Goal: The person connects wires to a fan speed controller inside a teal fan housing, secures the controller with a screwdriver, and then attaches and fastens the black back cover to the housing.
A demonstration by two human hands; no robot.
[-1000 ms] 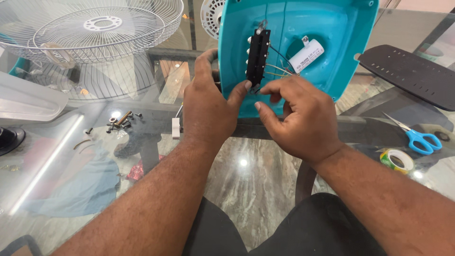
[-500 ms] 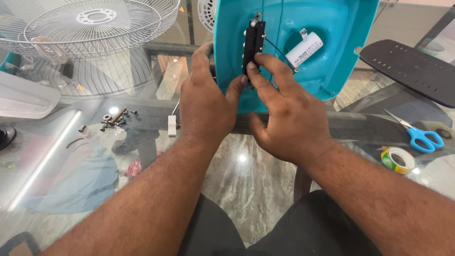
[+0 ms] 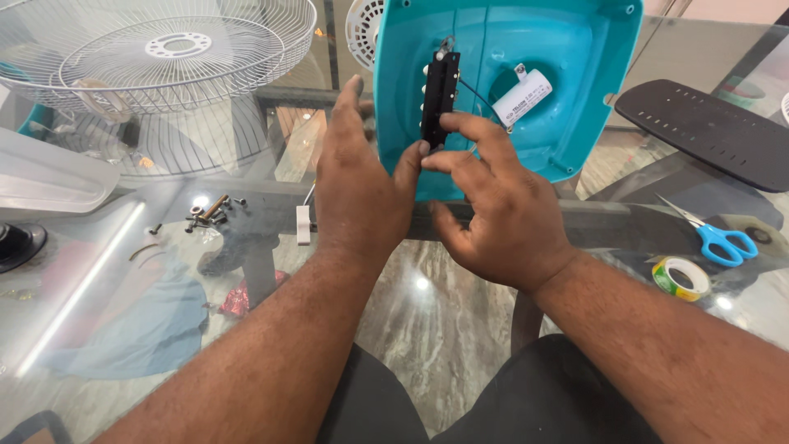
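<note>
Head view. Item: black switch block (image 3: pixel 438 97), narrow, upright, lying against the inner wall of a teal housing (image 3: pixel 575 74) that stands tilted on the glass worktop (image 3: pixel 107 271).
Right hand (image 3: pixel 501 214): grip closed on the block's lower end, thumb and forefinger pinching it.
Left hand (image 3: pixel 357 177): thumb pressed to the block's lower end, fingers extended flat along the housing's left edge, steadying it; grip otherwise open and holding nothing else.
Fittings: thin wires (image 3: pixel 477 90) run from the block toward a white capacitor (image 3: pixel 522 94) inside the housing.
Handling, as judged: keep the block parallel to the wall, wires free of the pinch, and the housing braced while the block is pressed.
Nearby: loose screws (image 3: pixel 209 212), fan guard (image 3: pixel 164 57), scissors (image 3: pixel 717 238), tape roll (image 3: pixel 682 278), black plate (image 3: pixel 707 131).
</note>
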